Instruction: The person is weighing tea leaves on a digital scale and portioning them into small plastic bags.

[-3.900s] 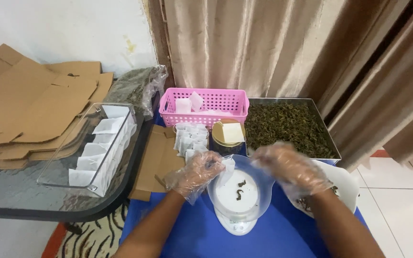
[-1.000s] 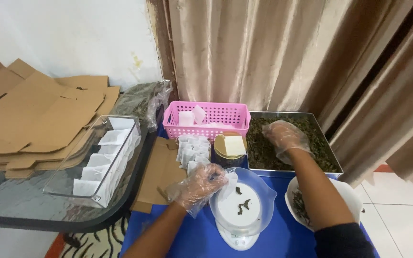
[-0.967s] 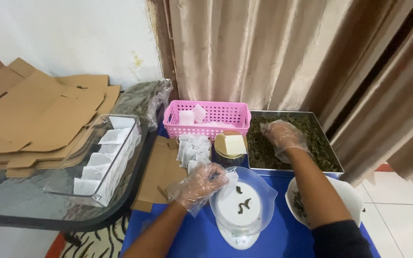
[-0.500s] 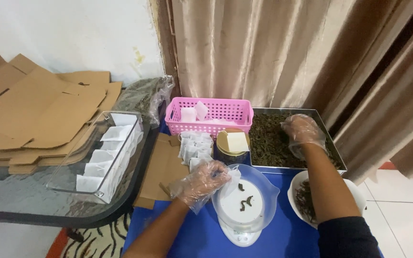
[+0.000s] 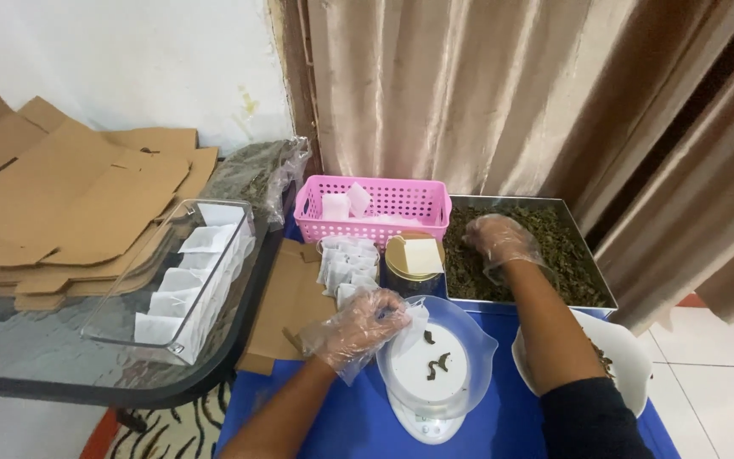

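The left hand (image 5: 357,325) (gloved in clear plastic) pinches a small white bag (image 5: 407,321) at the 9 o'clock rim of the clear bowl (image 5: 477,348) on the scale (image 5: 420,422). The right hand (image 5: 496,241), also gloved, rests in the tray (image 5: 601,285) of dried leaves (image 5: 558,255) at 1 o'clock from the bowl; whether it grips any I cannot tell. A pink basket (image 5: 373,206) sits at 11 o'clock.

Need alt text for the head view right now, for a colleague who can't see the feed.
Seen from above, a gloved left hand holds a small white sachet over the clear bowl on a white scale, while the gloved right hand reaches into a metal tray of dried leaves. Behind sit a pink basket, a gold-lidded jar and more sachets.
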